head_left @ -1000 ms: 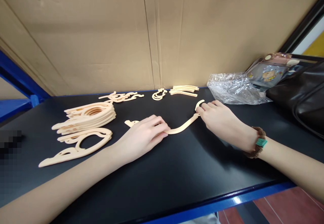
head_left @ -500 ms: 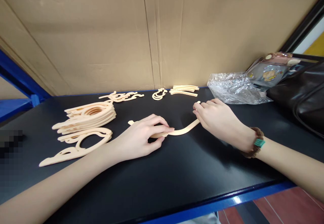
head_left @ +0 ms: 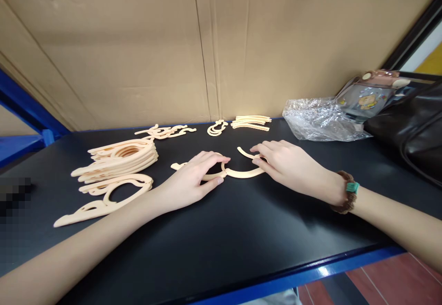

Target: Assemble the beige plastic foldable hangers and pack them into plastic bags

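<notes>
A cream plastic piece with curved arms (head_left: pixel 243 174) lies on the black tabletop between my hands. My left hand (head_left: pixel 195 176) rests over its left part, thumb and fingers closed around the curved section. My right hand (head_left: pixel 281 160) grips the right part, with a thin curved strip end sticking out past the fingertips. My palms hide some of the piece. To the left of my left hand are a stack of similar cream pieces (head_left: pixel 145 161) and, nearer to me, a single flat one (head_left: pixel 100 208).
Loose hook-shaped pieces (head_left: pixel 169 132), a few nested rings (head_left: pixel 217 129) and thin strips (head_left: pixel 250 122) lie along the back. A crumpled clear plastic bag (head_left: pixel 321 121) and a dark leather bag (head_left: pixel 410 125) are at the right. Cardboard (head_left: pixel 138 52) stands behind.
My right hand has moved slightly left, bringing the right arm of the piece inward, so its strip end now points up and left. My left hand has shifted a little left.
</notes>
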`<state>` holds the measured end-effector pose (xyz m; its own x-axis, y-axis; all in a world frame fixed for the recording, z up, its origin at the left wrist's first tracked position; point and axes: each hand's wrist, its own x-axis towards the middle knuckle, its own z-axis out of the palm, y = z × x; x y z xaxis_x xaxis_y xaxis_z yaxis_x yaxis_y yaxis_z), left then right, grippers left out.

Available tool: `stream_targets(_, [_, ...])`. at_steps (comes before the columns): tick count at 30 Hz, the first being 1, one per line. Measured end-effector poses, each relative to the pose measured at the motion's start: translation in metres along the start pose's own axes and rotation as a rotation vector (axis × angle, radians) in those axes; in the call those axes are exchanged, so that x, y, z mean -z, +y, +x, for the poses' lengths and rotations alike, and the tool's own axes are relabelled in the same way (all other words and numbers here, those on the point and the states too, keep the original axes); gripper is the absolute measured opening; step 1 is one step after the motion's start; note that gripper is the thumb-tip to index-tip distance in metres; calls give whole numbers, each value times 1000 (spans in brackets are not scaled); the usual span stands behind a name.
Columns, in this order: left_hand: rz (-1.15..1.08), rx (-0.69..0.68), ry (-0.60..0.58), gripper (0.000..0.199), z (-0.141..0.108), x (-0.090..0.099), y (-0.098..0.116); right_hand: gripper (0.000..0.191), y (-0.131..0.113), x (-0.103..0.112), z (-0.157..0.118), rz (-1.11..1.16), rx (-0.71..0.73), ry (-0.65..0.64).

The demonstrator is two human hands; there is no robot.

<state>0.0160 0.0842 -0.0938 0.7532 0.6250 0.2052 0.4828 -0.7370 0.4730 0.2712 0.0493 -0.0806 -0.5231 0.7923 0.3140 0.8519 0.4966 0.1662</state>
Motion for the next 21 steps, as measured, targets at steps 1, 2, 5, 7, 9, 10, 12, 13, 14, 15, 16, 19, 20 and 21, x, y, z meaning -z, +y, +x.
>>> stream_targets(1, [2, -2, -3, 32, 0, 0, 0, 32, 0, 0, 0, 7, 13, 0])
stream_targets(2, [6, -4, -4, 32, 0, 0, 0, 38, 0, 1, -1, 13, 34, -2])
stream_targets(5, [20, 3, -1, 31, 0, -1, 1, 56, -1, 3, -1, 19, 122, -18])
stream_targets(7, [36, 8, -1, 31, 0, -1, 1, 58, -2, 5, -2, 19, 176, -22])
stream_targets(9, [49, 14, -6, 31, 0, -1, 0, 49, -2, 7, -2, 31, 215, -41])
stream_targets(10, [53, 16, -9, 31, 0, -1, 0, 41, -3, 8, -2, 40, 227, -56])
stream_targets(12, [58, 18, -8, 31, 1, -1, -1, 29, -2, 8, -2, 57, 231, -83])
stream_targets(13, [61, 17, -5, 31, 1, -1, -1, 25, -2, 8, -3, 66, 228, -89])
stream_targets(14, [66, 16, 1, 31, 1, -1, -1, 22, -1, 8, -3, 76, 225, -88])
stream_targets(15, [71, 17, 7, 30, 1, -2, -2, 20, 0, 8, -2, 86, 223, -85])
stream_targets(16, [76, 20, 14, 30, 1, -2, -1, 20, 0, 7, -2, 97, 222, -82])
stream_targets(19, [88, 42, 37, 31, 0, -4, -1, 22, 0, 6, -1, 114, 222, -85])
stream_targets(20, [88, 51, 52, 31, 0, -4, 0, 22, 0, 6, -1, 118, 226, -88])
stream_targets(21, [89, 59, 71, 32, -1, -4, 0, 22, -1, 6, -1, 122, 232, -90])
